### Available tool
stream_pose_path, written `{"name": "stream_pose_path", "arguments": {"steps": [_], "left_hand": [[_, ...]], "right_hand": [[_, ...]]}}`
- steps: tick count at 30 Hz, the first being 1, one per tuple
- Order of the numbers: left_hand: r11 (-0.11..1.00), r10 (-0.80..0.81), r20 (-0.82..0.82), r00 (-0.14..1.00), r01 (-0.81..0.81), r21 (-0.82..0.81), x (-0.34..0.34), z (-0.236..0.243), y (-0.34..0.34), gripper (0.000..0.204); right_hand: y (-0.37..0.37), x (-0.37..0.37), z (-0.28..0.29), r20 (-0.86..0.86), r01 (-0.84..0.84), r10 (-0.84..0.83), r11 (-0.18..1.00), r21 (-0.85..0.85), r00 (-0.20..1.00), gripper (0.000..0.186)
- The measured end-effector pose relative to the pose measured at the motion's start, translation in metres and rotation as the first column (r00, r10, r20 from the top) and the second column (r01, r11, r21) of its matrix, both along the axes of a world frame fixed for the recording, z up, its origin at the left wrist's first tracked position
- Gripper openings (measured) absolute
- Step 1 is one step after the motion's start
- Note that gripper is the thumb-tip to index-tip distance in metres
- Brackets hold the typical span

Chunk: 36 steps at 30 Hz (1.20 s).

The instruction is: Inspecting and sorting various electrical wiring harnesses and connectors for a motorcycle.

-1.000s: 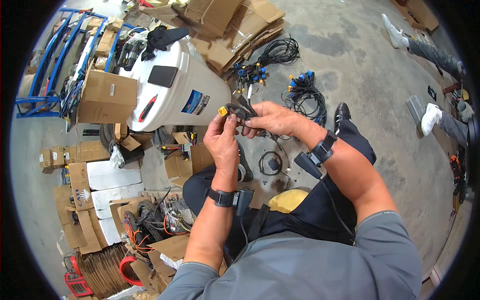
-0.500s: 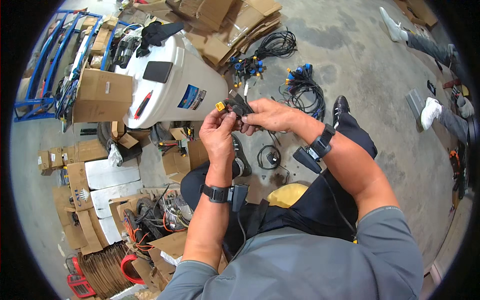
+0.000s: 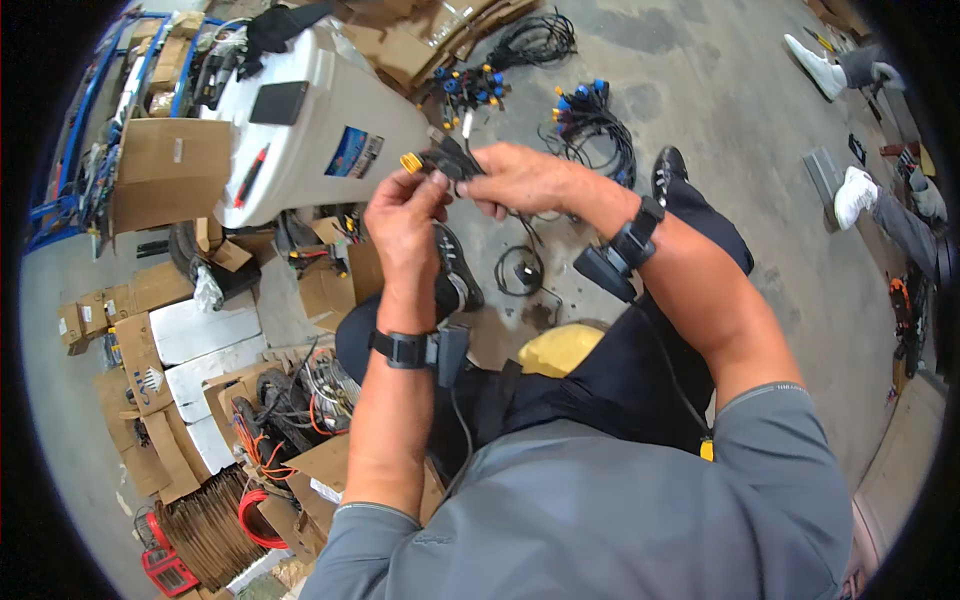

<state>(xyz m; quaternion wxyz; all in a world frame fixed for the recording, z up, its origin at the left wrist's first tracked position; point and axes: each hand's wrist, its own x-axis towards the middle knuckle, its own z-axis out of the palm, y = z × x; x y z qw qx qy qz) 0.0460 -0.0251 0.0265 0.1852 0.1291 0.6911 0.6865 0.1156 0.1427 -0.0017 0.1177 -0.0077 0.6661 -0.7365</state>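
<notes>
Both hands are raised in front of me, close together around a black cable bundle [image 3: 454, 157] with several ends. At its left end a yellow connector [image 3: 411, 163] sticks out above my left fingertips. My left hand [image 3: 405, 208] pinches the bundle from below, thumb on top. My right hand [image 3: 516, 178] is closed around the bundle's right side, its fingers partly hidden behind it. A white-tipped cable end [image 3: 467, 124] points up beyond my hands. Loose black cable [image 3: 520, 272] with a small plug lies on the floor below my right hand.
A white tub [image 3: 330, 110] bears a dark tablet-like slab [image 3: 278, 103] and a red tool [image 3: 251, 178]. Coiled cables with blue connectors [image 3: 600, 130] lie on the floor ahead. Cardboard boxes [image 3: 170, 175] stand left. Another person's white shoe [image 3: 855, 197] shows at right.
The whole view has shifted slightly, so my hands and surroundings appear farther left. Both hands keep their hold on the cable bundle, which is tilted a little differently.
</notes>
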Motion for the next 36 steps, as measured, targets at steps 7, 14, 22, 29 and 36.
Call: {"name": "stream_pose_path", "arguments": {"steps": [7, 14, 22, 29, 36], "left_hand": [[0.999, -0.035, 0.105, 0.994, 0.036, -0.006, 0.007, -0.004, 0.005, 0.026], [0.953, 0.086, 0.446, 0.891, 0.057, -0.298, 0.002, -0.116, -0.027, 0.015], [0.833, 0.171, 0.579, 0.797, 0.196, -0.517, 0.031, -0.223, -0.031, 0.013], [0.819, 0.249, 0.616, 0.747, 0.177, -0.546, 0.021, -0.282, -0.006, 0.026], [0.736, 0.206, 0.402, 0.892, 0.129, -0.664, -0.001, -0.363, 0.006, 0.054]], "right_hand": [[0.018, -0.006, 0.002, -0.029, 0.296, -0.295, 0.954, 0.052, 0.955, 0.019], [0.052, 0.009, 0.007, -0.121, 0.547, -0.546, 0.836, -0.024, 0.829, 0.017], [0.063, 0.04, 0.041, 0.048, 0.686, -0.688, 0.712, -0.15, 0.724, 0.026], [0.072, 0.052, 0.039, 0.07, 0.762, -0.766, 0.619, -0.191, 0.639, 0.026], [0.078, 0.053, 0.034, 0.085, 0.776, -0.774, 0.614, -0.144, 0.628, 0.025]]}}
